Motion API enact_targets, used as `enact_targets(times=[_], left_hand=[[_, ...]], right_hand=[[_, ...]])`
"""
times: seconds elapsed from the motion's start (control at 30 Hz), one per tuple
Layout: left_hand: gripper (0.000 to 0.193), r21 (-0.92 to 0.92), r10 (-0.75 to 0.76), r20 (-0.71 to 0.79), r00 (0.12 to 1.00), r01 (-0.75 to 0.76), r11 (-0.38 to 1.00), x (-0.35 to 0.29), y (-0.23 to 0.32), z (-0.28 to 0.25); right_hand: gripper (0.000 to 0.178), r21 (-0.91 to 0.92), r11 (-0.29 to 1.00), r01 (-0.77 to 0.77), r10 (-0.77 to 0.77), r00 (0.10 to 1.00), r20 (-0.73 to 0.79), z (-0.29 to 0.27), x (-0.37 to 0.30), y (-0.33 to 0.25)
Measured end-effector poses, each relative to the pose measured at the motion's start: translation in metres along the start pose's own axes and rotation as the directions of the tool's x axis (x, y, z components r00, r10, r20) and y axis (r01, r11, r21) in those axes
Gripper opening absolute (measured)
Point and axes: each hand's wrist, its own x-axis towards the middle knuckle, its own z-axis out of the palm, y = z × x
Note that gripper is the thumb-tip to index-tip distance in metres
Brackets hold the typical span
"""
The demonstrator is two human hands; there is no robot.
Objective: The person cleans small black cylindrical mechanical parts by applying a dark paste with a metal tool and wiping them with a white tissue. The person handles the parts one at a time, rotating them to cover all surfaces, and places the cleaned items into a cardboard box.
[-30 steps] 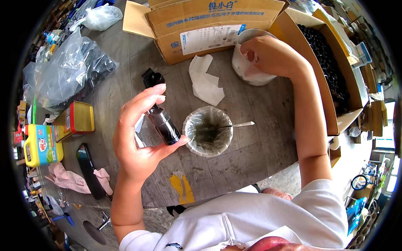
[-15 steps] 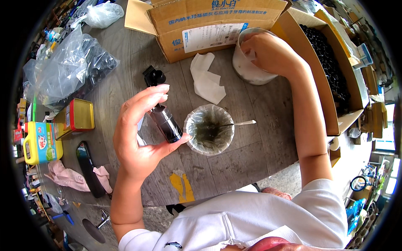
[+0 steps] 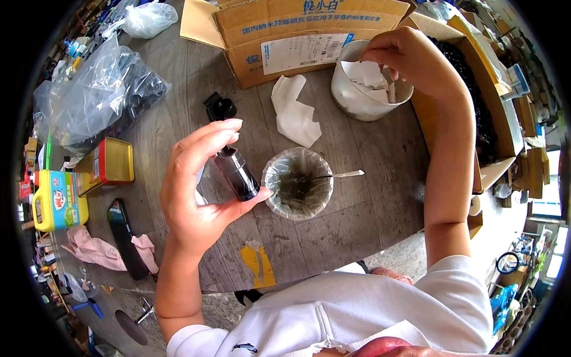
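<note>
I have the left hand (image 3: pixel 185 199) half-curled, thumb and fingers around a glossy black cylinder (image 3: pixel 237 174), above the grey wood-grain tabletop (image 3: pixel 369 160), inward from its near edge. Toward its right edge, the right hand (image 3: pixel 425 64) bends its fingers together over a whitish round tub (image 3: pixel 360 104); I can't tell whether it grips any white paper pieces (image 3: pixel 364 74).
</note>
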Motion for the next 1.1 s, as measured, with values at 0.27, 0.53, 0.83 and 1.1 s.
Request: enact_targets(times=[0.27, 0.53, 0.83, 1.1], left_hand=[[0.068, -0.032, -0.025, -0.017, 1.000, 0.024, 0.999, 0.000, 0.002, 0.004], [0.068, 0.000, -0.018, 0.008, 1.000, 0.018, 1.000, -0.002, 0.000, 0.004], [0.067, -0.009, -0.006, 0.015, 1.000, 0.006, 1.000, -0.003, -0.003, 0.007], [0.069, 0.069, 0.011, 0.082, 0.997, -0.017, 0.997, -0.003, -0.004, 0.000]], right_hand=[[0.017, -0.023, 0.999, -0.022, 0.023, 0.999, 0.031, 0.000, -0.001, 0.003], [0.011, -0.117, 0.981, 0.157, -0.120, 0.954, 0.273, 0.025, 0.004, -0.003], [0.007, -0.278, 0.951, 0.133, -0.087, 0.982, 0.170, 0.043, 0.003, -0.002], [0.012, -0.222, 0.965, 0.139, -0.083, 0.966, 0.244, 0.044, 0.004, 0.003]])
